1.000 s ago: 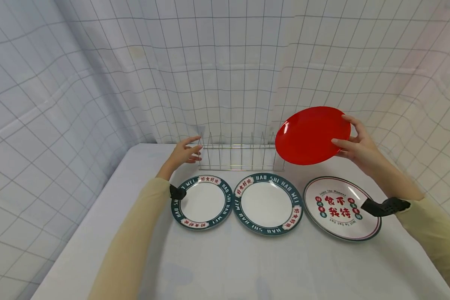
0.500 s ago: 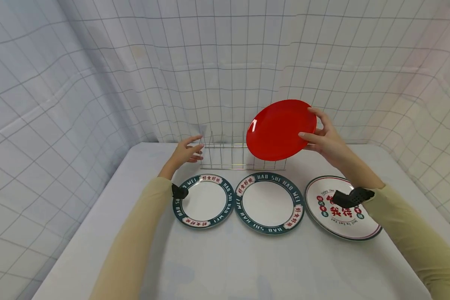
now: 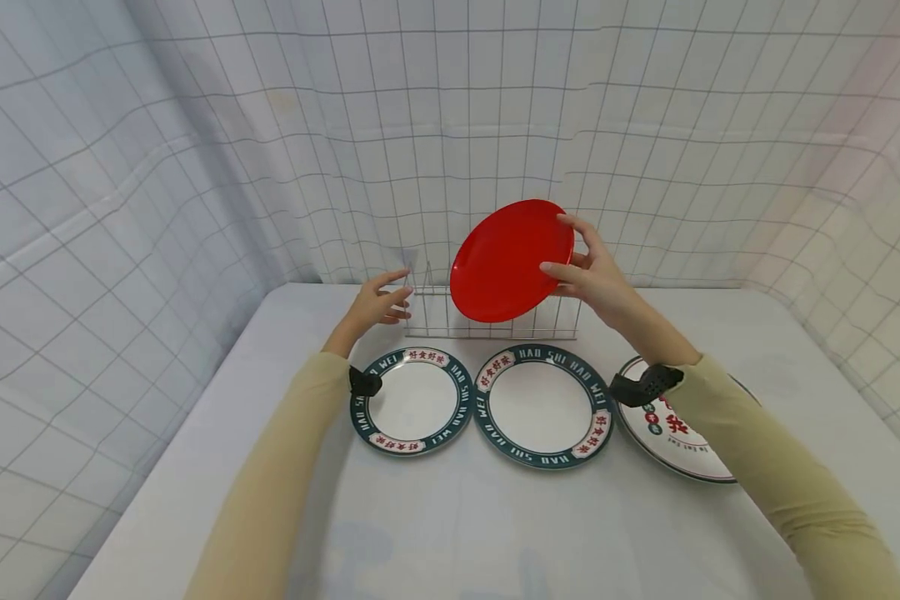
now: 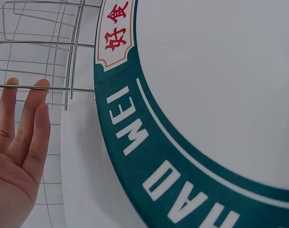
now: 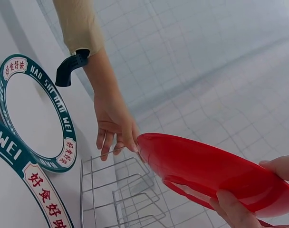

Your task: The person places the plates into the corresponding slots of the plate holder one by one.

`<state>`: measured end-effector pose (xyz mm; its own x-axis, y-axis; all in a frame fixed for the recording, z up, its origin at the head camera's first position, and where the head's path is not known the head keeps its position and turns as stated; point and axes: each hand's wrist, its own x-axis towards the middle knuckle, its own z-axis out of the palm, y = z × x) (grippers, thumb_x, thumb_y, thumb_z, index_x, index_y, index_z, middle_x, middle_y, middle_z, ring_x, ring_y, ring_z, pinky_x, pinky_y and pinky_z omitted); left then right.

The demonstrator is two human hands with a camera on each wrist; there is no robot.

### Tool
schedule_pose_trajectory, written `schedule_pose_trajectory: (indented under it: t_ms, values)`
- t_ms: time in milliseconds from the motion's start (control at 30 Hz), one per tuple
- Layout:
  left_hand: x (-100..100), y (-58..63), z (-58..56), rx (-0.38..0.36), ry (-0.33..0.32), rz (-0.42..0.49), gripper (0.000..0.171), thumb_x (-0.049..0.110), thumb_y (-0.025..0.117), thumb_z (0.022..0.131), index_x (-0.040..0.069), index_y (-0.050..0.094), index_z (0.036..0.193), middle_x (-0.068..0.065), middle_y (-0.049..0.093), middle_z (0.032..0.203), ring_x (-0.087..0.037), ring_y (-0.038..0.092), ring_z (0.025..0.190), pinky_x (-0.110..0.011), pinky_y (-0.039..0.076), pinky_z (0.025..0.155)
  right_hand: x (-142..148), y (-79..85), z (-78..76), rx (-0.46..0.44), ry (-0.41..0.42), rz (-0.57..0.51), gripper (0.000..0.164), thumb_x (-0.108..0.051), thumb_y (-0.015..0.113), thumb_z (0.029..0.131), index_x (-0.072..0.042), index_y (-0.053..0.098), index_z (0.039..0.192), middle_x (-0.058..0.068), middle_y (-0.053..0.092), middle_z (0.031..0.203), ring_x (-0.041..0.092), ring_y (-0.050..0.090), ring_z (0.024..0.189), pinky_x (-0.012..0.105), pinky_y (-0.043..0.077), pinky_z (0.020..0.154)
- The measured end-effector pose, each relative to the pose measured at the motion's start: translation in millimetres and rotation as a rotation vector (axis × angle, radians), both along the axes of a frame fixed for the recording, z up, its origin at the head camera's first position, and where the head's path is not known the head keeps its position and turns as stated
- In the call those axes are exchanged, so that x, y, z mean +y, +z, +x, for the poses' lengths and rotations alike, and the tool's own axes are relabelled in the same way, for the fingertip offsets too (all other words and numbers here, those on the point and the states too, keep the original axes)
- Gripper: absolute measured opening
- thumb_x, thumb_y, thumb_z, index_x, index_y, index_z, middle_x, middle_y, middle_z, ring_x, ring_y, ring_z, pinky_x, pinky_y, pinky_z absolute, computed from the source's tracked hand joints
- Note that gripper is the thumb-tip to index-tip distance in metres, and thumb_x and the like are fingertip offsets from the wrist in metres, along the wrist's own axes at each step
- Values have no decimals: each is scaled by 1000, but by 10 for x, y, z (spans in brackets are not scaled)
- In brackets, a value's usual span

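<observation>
A red plate (image 3: 506,262) is held up in the air by my right hand (image 3: 596,279), tilted steeply above the wire dish rack (image 3: 487,337). The fingers and thumb of that hand pinch its right edge; in the right wrist view the red plate (image 5: 201,171) is seen from the side. At the rack's left end rests my left hand (image 3: 375,304), its fingers fairly straight. In the left wrist view, fingertips of the left hand (image 4: 21,142) touch a wire of the rack (image 4: 71,57).
Two green-rimmed white plates, one on the left (image 3: 412,400) and one in the middle (image 3: 540,406), lie flat in front of the rack. A white plate with red lettering (image 3: 690,454) lies at the right, partly hidden by my right sleeve. Gridded cloth (image 3: 450,108) hangs behind.
My right hand has carried the red plate leftward, from beyond the rack's right end to over its middle. My left hand has stayed at the rack's left end.
</observation>
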<state>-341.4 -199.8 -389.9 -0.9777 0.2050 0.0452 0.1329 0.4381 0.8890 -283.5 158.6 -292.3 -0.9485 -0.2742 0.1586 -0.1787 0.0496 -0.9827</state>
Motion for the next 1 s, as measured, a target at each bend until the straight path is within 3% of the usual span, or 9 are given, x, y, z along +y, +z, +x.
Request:
schedule_pose_trajectory:
  t_ms: [333, 533, 633, 767, 867, 1000]
  values:
    - [31, -21, -12, 0, 39, -18, 54, 32, 55, 98, 19, 38, 148, -28, 63, 114, -34, 71, 92, -40, 58, 80, -354, -40, -49, 48, 10, 2, 73, -9, 65, 90, -25, 25, 148, 17, 44, 139, 31, 54, 115, 36, 58, 80]
    - [34, -38, -4, -3, 22, 16, 55, 30, 55, 98, 16, 38, 148, -33, 61, 114, -35, 71, 91, -41, 58, 80, -492, -58, -51, 32, -9, 18, 72, -8, 64, 90, -22, 25, 149, 18, 42, 141, 32, 51, 120, 39, 58, 81]
    - [48, 17, 33, -20, 12, 41, 55, 26, 54, 99, 13, 37, 149, -37, 59, 115, -39, 70, 93, -44, 57, 81, -560, -55, -61, 20, -25, 26, 73, -8, 64, 90, -21, 23, 149, 19, 40, 142, 33, 50, 121, 43, 56, 82]
    - [109, 199, 184, -44, -2, 62, 53, 21, 52, 100, 7, 35, 148, -40, 56, 117, -46, 66, 97, -49, 55, 85, -651, -50, -67, 39, -34, 43, 72, -6, 63, 90, -20, 24, 149, 18, 39, 142, 33, 49, 122, 47, 56, 83]
    - [127, 248, 224, -51, -6, 81, 53, 18, 53, 99, 5, 36, 148, -42, 55, 116, -49, 64, 99, -52, 53, 87, -720, -54, -63, 68, -37, 62, 72, -5, 63, 90, -20, 25, 149, 17, 37, 143, 32, 48, 122, 46, 57, 82]
    - [76, 114, 120, -42, 3, 81, 54, 23, 54, 99, 9, 37, 148, -41, 56, 116, -44, 68, 95, -49, 54, 85, -827, -44, -43, 105, -53, 76, 70, -6, 64, 90, -19, 28, 148, 16, 39, 141, 32, 48, 121, 45, 58, 79]
